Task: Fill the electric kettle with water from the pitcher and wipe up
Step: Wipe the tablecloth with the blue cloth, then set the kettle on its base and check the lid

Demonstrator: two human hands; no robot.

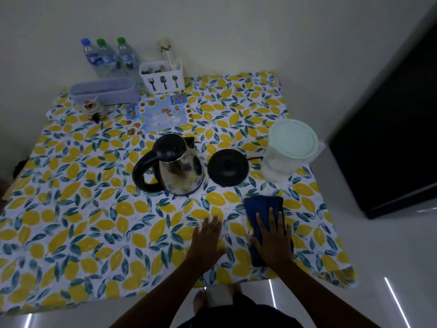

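A steel electric kettle (176, 165) with a black handle and closed black lid stands mid-table, off its round black base (228, 167), which lies just to its right. A clear pitcher (287, 151) with a pale green lid stands at the right. A folded dark blue cloth (261, 207) lies near the table's front right. My right hand (273, 237) rests flat on the cloth, fingers spread. To the left of the cloth, my left hand (207, 240) lies flat on the lemon-print tablecloth (94, 221), holding nothing.
Against the back wall stand three water bottles (108, 58), a white cutlery holder (162, 76) and a grey oblong basket (104, 91). A small figurine (93, 110) and a blue printed sheet (158, 113) lie behind the kettle. A dark cabinet (390, 138) stands to the right.
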